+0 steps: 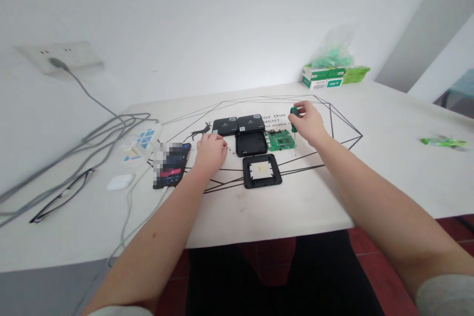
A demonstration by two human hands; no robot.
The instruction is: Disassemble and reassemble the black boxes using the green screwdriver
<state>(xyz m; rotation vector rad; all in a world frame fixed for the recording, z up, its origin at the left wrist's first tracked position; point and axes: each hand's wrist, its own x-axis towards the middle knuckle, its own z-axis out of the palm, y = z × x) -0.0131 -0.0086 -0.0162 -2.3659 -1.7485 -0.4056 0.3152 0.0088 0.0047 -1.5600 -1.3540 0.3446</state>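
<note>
My right hand (pixel 309 121) is closed around the green handle of a screwdriver (pixel 294 121), which stands upright with its shaft pointing down at the table. Just left of the shaft lies a green circuit board (pixel 281 140). My left hand (pixel 212 150) rests on the table with its fingers curled together; whether they hold anything is hidden. Several tiny dark screws (pixel 230 150) lie beside its fingertips. A black open case shell (pixel 251 143) touches the board's left side. Nearer to me is a black square cover (pixel 276 180) with a pale metal plate (pixel 260 170) on it.
Two closed black boxes (pixel 251 123) sit behind the shell. Left are a phone (pixel 172 165) with a cable, a white case (pixel 120 181), glasses (pixel 62 197), a power strip (pixel 138 145) and grey cords. Green-white boxes (pixel 324 76) stand back right; a green packet (pixel 444 142) lies far right.
</note>
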